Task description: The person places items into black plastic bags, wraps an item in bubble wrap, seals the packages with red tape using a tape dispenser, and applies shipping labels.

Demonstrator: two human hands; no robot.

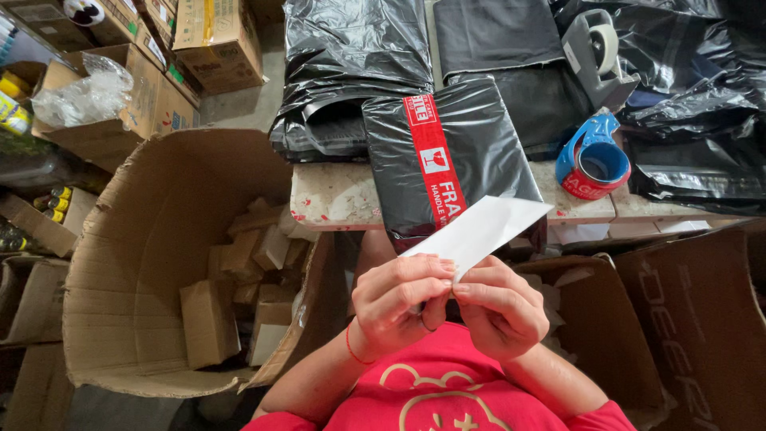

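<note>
Both my hands pinch the near end of a white paper slip close to my chest. My left hand grips it with thumb and fingers, a red string on its wrist. My right hand holds the same end from the right. The slip angles up and to the right over a black plastic-wrapped parcel sealed with a strip of red printed tape, which lies on the worn table.
A large open cardboard box with several small brown boxes stands at left. A red tape roll in a blue dispenser sits right of the parcel. Black plastic bags pile behind. Another carton is at right.
</note>
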